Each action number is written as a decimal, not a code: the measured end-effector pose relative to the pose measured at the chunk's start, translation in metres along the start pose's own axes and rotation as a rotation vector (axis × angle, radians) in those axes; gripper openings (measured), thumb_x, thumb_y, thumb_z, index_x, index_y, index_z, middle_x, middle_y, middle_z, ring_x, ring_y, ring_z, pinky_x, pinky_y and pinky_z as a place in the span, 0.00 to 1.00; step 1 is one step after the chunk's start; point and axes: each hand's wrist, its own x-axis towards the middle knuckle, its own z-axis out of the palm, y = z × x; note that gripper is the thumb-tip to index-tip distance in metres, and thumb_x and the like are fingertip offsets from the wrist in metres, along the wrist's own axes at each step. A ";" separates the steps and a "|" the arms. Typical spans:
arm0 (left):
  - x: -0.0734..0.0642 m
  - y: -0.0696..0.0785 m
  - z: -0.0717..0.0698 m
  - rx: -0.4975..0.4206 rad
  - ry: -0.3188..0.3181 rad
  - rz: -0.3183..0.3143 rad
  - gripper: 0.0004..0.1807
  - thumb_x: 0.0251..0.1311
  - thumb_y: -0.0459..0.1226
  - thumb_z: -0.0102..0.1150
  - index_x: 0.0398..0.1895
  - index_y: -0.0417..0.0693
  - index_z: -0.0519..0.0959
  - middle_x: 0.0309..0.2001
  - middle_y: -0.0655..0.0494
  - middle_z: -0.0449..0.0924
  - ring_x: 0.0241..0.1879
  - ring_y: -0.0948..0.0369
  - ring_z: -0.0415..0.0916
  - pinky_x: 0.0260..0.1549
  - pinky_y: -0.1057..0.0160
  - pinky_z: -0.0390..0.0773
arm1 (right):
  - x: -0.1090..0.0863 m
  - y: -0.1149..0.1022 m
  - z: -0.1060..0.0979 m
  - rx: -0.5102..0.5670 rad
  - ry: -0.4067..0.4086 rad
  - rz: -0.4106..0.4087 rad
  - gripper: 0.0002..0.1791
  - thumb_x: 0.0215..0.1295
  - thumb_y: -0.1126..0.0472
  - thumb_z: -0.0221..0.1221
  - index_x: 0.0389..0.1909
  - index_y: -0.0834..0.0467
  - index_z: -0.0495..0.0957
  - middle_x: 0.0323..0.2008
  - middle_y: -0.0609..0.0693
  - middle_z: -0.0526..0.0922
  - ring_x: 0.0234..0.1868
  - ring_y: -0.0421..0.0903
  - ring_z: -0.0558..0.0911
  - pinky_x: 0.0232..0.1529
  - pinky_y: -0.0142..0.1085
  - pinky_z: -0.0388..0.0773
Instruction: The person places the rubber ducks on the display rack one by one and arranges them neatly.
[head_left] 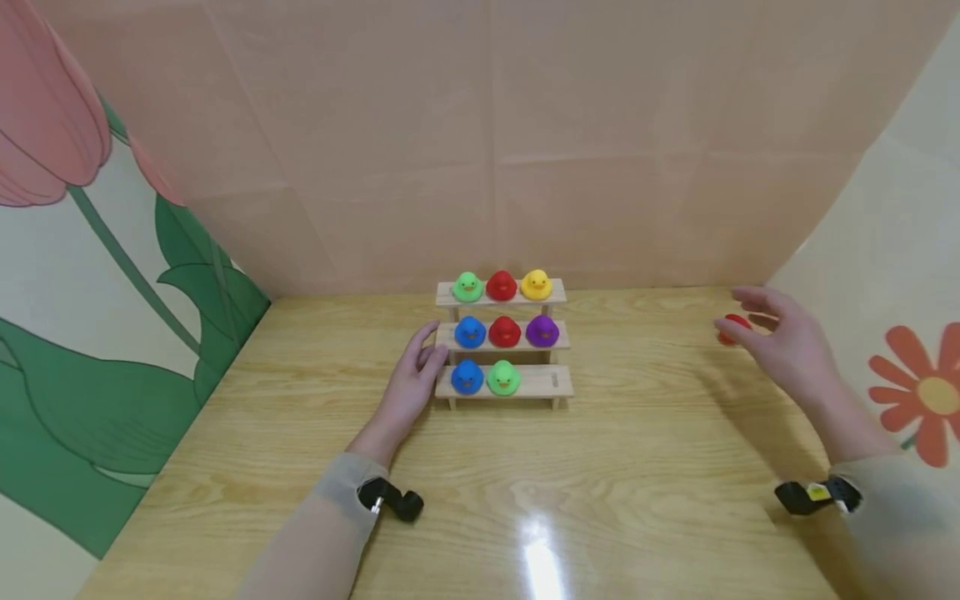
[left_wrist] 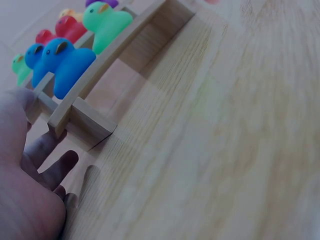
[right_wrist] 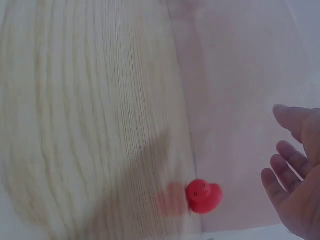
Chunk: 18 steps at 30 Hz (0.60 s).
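Observation:
A three-step wooden stand bears several rubber ducks. On the top step sit a green duck, a red one and a yellow one. Blue, red and purple ducks line the middle step. The lowest step has a blue duck at its left and a green duck in its middle. My left hand holds the stand's left end, thumb and fingers at the step ends. Far to the right, my right hand hovers with spread fingers near a loose red duck, nothing in its grasp.
The wood-grain table ends at a pinkish backdrop behind the stand. Floral panels flank it, with tulips at left and an orange flower at right. Each wrist wears a small black camera mount.

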 end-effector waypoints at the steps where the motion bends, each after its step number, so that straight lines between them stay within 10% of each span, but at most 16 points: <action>1: 0.000 0.001 0.000 0.000 -0.001 0.002 0.33 0.85 0.58 0.54 0.87 0.67 0.63 0.71 0.44 0.80 0.74 0.48 0.74 0.77 0.40 0.66 | 0.002 0.003 -0.002 -0.007 -0.006 0.001 0.37 0.78 0.48 0.70 0.78 0.61 0.72 0.70 0.69 0.75 0.68 0.78 0.75 0.42 0.10 0.66; 8: -0.001 0.002 -0.001 0.015 -0.004 -0.001 0.33 0.86 0.56 0.53 0.87 0.66 0.62 0.72 0.44 0.79 0.74 0.49 0.74 0.77 0.41 0.66 | 0.016 0.023 -0.013 -0.075 -0.067 0.026 0.40 0.79 0.45 0.69 0.80 0.63 0.70 0.73 0.75 0.73 0.69 0.80 0.73 0.41 0.15 0.65; 11: -0.002 0.003 -0.001 0.019 -0.005 -0.011 0.32 0.86 0.57 0.53 0.87 0.70 0.63 0.72 0.45 0.79 0.74 0.49 0.74 0.77 0.41 0.67 | 0.021 0.031 -0.014 -0.085 -0.112 0.030 0.41 0.79 0.45 0.68 0.82 0.62 0.67 0.75 0.76 0.70 0.70 0.82 0.71 0.59 0.37 0.80; 15: -0.001 0.002 -0.001 0.018 -0.005 -0.015 0.32 0.86 0.58 0.52 0.87 0.70 0.62 0.73 0.45 0.78 0.75 0.49 0.74 0.77 0.41 0.67 | 0.026 0.042 -0.013 -0.085 -0.199 0.048 0.47 0.78 0.42 0.68 0.86 0.60 0.60 0.82 0.74 0.60 0.73 0.84 0.65 0.66 0.78 0.66; 18: -0.001 0.002 0.000 0.010 -0.009 -0.011 0.32 0.86 0.56 0.53 0.88 0.68 0.62 0.73 0.45 0.78 0.75 0.49 0.73 0.77 0.42 0.66 | 0.028 0.049 -0.012 -0.098 -0.247 0.070 0.51 0.77 0.38 0.68 0.88 0.58 0.57 0.85 0.71 0.54 0.73 0.86 0.61 0.66 0.81 0.62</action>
